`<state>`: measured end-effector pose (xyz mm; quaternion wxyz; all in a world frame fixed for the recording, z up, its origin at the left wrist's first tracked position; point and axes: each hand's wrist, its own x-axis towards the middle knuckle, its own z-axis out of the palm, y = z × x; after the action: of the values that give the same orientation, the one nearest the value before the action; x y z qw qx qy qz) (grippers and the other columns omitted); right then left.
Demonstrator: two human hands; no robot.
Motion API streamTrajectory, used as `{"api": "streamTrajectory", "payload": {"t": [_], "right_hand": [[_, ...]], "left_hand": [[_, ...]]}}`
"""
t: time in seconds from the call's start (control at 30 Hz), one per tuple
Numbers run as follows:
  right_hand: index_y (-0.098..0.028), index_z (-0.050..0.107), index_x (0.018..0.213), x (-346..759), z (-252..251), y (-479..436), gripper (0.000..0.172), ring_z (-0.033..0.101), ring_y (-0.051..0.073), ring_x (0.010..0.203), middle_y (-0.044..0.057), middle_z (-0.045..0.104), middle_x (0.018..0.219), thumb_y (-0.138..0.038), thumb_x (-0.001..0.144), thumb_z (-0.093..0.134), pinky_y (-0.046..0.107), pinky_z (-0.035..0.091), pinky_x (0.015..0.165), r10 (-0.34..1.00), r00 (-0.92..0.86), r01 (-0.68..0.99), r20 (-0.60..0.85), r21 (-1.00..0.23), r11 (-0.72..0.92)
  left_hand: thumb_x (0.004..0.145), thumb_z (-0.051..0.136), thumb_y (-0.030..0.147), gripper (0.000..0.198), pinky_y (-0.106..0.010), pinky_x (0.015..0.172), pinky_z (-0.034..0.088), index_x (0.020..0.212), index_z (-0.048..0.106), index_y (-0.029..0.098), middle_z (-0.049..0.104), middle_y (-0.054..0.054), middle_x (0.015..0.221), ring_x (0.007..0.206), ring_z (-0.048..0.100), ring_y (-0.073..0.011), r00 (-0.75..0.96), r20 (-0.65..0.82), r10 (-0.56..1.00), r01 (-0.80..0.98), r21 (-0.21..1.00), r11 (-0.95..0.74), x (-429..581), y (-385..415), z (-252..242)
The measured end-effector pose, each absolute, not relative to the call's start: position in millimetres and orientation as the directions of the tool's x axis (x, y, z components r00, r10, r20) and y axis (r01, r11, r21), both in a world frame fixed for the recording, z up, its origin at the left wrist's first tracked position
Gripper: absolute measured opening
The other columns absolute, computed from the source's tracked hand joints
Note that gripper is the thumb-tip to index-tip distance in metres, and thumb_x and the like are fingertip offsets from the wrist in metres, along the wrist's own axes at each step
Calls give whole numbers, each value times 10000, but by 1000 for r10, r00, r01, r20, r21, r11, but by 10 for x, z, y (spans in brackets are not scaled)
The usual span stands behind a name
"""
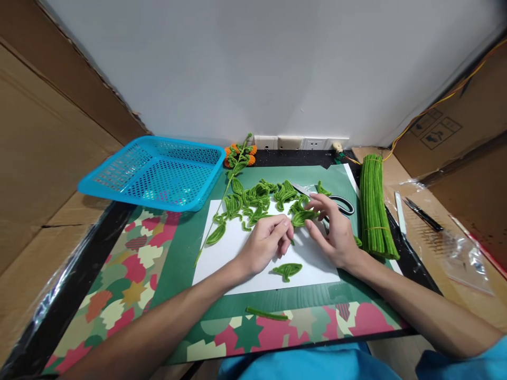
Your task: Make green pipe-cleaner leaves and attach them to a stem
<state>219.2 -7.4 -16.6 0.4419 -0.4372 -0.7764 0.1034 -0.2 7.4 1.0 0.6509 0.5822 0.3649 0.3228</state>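
Observation:
My left hand (270,237) is closed over the white sheet, its fingers pinched at the near end of a green pipe-cleaner leaf (303,218). A short green tip pokes out beside those fingers. On the leaf's other side is my right hand (333,230), thumb and fingers apart, fingertips close to the leaf; whether they touch it is unclear. Behind both hands lies a heap of similar looped green leaves (253,196). One single leaf (288,271) rests on the paper nearer to me. Scissors (341,205) with dark handles are partly hidden behind my right hand.
A blue plastic basket (190,202) stands at left. Beside it lies a green stem with orange blooms (237,164). At right are a tied bundle of green pipe cleaners (373,206), a black-handled tool (425,214) and a plastic bag (467,258). One loose green piece (266,314) lies in front.

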Motion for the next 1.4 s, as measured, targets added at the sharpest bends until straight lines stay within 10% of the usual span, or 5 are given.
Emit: {"api": "streamTrajectory", "payload": {"t": [0.3, 0.6, 1.03, 1.4], "right_hand": [[-169, 678, 1106, 2044, -18, -252, 144, 617, 300, 1099, 143, 727, 1125, -286, 1034, 633, 447, 540, 920, 434, -678, 382, 593, -220, 898], [-148, 712, 1013, 1842, -47, -496, 337, 493, 190, 747, 14, 612, 762, -470, 1069, 627, 357, 383, 671, 226, -828, 96, 513, -267, 959], [-170, 666, 1011, 1824, -126, -489, 179, 490, 192, 835, 44, 676, 940, -197, 1101, 512, 351, 381, 787, 295, -893, 200, 341, -285, 937], [-174, 610, 973, 1846, -144, -415, 180, 495, 195, 774, 39, 631, 819, -163, 1104, 486, 337, 374, 737, 399, -757, 338, 517, -213, 917]], "left_hand": [[1041, 575, 550, 437, -181, 440, 382, 837, 613, 166, 560, 39, 572, 462, 508, -87, 470, -102, 877, -11, 992, 122, -10, 73, 3], [1059, 544, 508, 415, -174, 408, 328, 834, 603, 165, 552, 48, 533, 409, 459, -75, 462, -101, 881, -32, 991, 131, -10, 55, -11], [1069, 547, 496, 421, -188, 459, 339, 825, 622, 162, 571, 34, 565, 452, 461, -77, 503, -110, 857, 26, 993, 113, -26, 56, -50], [1066, 555, 504, 423, -191, 460, 350, 823, 621, 165, 564, 36, 568, 464, 455, -80, 508, -116, 853, 36, 993, 114, -32, 67, -37]]}}
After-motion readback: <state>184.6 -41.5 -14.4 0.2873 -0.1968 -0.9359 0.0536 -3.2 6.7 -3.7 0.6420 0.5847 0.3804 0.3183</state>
